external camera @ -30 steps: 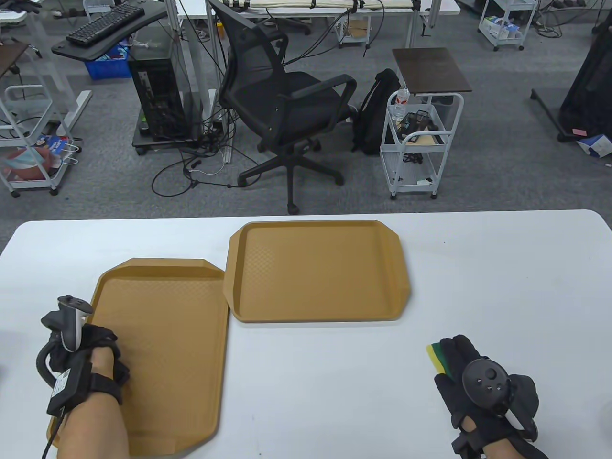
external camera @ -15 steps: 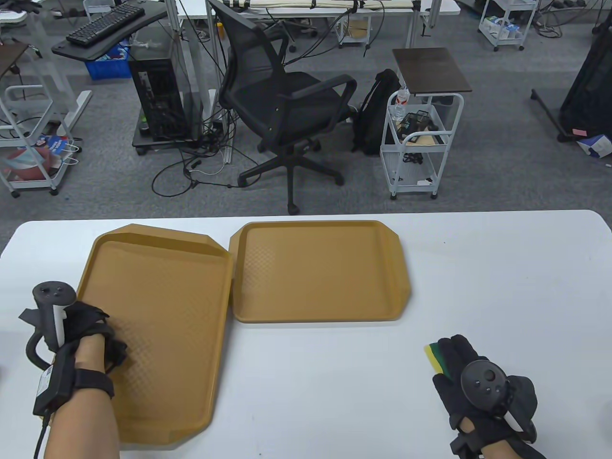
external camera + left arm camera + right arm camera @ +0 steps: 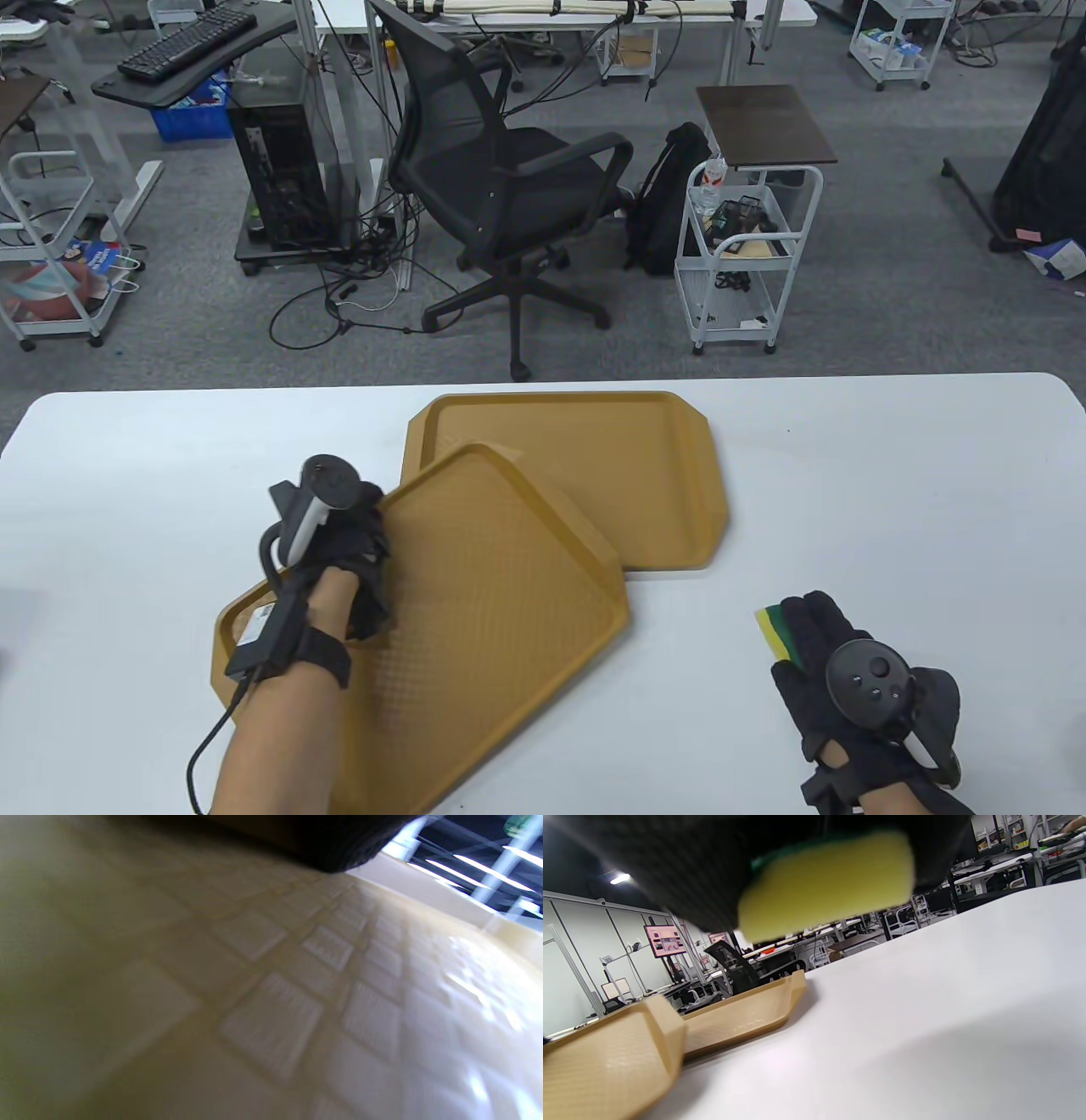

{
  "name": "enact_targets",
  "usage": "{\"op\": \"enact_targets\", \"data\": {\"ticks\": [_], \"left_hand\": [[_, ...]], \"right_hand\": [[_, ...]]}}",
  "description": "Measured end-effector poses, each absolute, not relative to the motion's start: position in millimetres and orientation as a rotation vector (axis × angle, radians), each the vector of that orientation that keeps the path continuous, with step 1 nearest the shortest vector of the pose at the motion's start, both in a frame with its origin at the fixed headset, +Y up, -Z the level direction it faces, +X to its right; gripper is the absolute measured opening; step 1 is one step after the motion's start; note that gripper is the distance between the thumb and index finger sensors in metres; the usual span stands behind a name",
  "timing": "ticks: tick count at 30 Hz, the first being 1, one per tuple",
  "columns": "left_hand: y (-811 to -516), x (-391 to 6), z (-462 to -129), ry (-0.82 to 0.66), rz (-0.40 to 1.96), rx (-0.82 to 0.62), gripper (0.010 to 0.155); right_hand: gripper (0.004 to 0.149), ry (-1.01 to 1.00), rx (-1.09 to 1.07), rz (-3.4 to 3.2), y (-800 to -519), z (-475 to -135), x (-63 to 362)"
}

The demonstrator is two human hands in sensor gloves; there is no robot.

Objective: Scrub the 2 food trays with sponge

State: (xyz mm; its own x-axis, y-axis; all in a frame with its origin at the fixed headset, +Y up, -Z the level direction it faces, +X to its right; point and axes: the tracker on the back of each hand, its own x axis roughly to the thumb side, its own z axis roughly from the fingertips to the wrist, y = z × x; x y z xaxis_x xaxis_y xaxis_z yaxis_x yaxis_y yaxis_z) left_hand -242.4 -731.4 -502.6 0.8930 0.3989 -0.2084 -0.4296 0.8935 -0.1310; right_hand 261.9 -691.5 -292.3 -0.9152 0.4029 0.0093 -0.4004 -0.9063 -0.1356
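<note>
Two tan plastic food trays on a white tabletop. Far tray lying flat near the middle of the tabletop's far edge, long side parallel to that edge. Near tray turned at a diagonal, reaching the near edge left of centre, its far corner overlapping the far tray's near-left part and resting on it; same overlap visible low in the right wrist view, near tray in front of far tray.

Left hand at the near tray's left rim, gloved fingers curled down over the edge and gripping it, tracker standing up from the back of the hand. In the left wrist view, only the tray's waffle-textured floor filling the frame, blurred, with a dark glove edge at the top.

Right hand toward the near-right part of the tabletop, well apart from both trays, fingers closed around a yellow-and-green sponge that sticks out past the fingertips on the left. In the right wrist view, yellow sponge held under the black glove, raised clear of the white surface.
</note>
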Motion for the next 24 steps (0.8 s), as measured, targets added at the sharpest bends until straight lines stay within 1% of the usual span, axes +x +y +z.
{"op": "enact_targets", "data": {"ticks": [3, 6, 11, 13, 16, 20, 22, 23, 24], "left_hand": [[-739.0, -179.8, -506.9, 0.019, 0.361, -0.239, 0.048], [-747.5, -132.5, -505.6, -0.08, 0.35, -0.275, 0.048], [-761.7, -74.8, -496.7, -0.152, 0.222, -0.302, 0.047], [-764.8, -59.0, -492.7, -0.15, 0.144, -0.289, 0.046], [-767.5, -48.7, -488.7, -0.129, 0.045, -0.259, 0.046], [-769.4, -46.2, -485.4, -0.126, 0.03, -0.249, 0.046], [-770.3, -43.8, -482.1, -0.129, 0.0, -0.215, 0.046], [-770.2, -41.2, -480.7, -0.154, -0.025, -0.199, 0.048], [-770.9, -40.9, -479.6, -0.131, -0.019, -0.208, 0.049]], "right_hand": [[0.068, -0.193, -0.023, 2.709, -690.2, -291.7, 263.5], [0.068, -0.194, -0.019, 2.704, -689.9, -291.2, 264.3], [0.068, -0.193, -0.011, 2.694, -690.1, -291.0, 264.8], [0.068, -0.192, -0.006, 2.69, -690.1, -290.8, 265.0], [0.068, -0.191, -0.001, 2.686, -690.2, -290.6, 265.1], [0.067, -0.188, 0.006, 2.681, -690.1, -290.6, 265.0], [0.068, -0.186, 0.009, 2.681, -690.4, -290.6, 264.6], [0.068, -0.182, 0.009, 2.681, -690.6, -290.7, 264.6], [0.068, -0.18, 0.009, 2.681, -690.7, -290.7, 264.5]]}}
